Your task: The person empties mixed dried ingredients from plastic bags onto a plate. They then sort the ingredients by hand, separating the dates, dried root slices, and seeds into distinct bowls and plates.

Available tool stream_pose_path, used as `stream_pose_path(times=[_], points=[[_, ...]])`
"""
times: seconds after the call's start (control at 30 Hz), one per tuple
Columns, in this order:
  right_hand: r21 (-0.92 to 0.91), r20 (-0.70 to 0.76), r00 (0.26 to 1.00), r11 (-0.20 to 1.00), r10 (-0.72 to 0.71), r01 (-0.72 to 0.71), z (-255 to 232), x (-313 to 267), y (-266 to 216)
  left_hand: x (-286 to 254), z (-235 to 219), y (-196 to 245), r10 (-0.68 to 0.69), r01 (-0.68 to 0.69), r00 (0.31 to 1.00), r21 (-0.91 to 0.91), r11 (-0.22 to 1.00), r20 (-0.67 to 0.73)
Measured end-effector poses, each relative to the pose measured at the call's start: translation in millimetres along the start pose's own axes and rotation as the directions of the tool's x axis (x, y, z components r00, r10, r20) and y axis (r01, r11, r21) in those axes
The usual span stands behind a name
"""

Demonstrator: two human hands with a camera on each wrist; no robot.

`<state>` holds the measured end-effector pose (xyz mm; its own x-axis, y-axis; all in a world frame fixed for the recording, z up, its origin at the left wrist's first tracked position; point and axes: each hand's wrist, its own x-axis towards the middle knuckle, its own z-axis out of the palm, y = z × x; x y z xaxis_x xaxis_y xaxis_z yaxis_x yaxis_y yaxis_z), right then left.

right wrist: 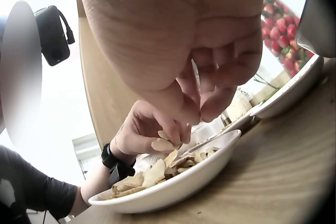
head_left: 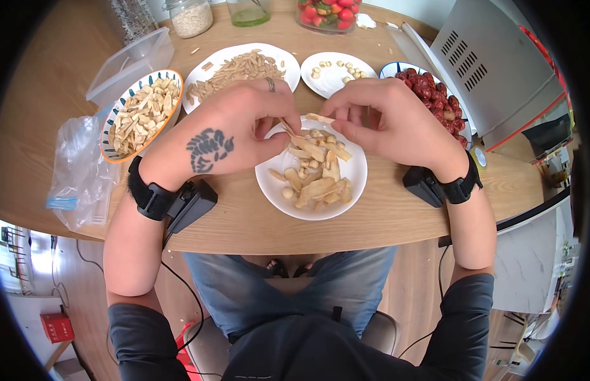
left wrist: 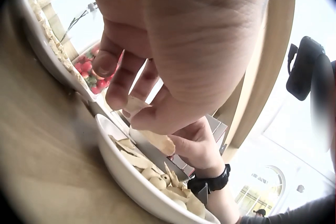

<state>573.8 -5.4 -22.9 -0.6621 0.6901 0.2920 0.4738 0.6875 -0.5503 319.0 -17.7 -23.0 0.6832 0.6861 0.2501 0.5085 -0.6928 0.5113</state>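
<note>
A white bowl (head_left: pixel 355 184) of pale peanut shells and shelled nuts stands at the table's near edge. Both hands hover over its far rim. My left hand (head_left: pixel 283 130), tattooed on the back, pinches a piece of peanut shell (left wrist: pixel 134 106) between thumb and fingers. Just to the right of it, my right hand (head_left: pixel 338 124) pinches another shell piece (head_left: pixel 317 118) with its fingers curled. In the right wrist view the left hand's shell piece (right wrist: pixel 163 144) sits just above the bowl's (right wrist: pixel 173 190) contents. The fingertips of the two hands nearly meet.
Behind the bowl are a plate of unshelled peanuts (head_left: pixel 241 66), a small plate of nuts (head_left: pixel 336 73), a patterned bowl of shells (head_left: pixel 142 111) and a bowl of red dates (head_left: pixel 434 95). A plastic bag (head_left: pixel 79 171) lies left. A grey appliance (head_left: pixel 491 63) stands right.
</note>
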Motion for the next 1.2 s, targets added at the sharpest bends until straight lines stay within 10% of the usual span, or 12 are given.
stream_pose_path(times=[1.2], points=[[0.132, 0.148, 0.989, 0.991, 0.011, -0.031, 7, -2, 6, 4, 8, 2, -0.147, 0.147, 0.989, -0.158, 0.976, 0.016]])
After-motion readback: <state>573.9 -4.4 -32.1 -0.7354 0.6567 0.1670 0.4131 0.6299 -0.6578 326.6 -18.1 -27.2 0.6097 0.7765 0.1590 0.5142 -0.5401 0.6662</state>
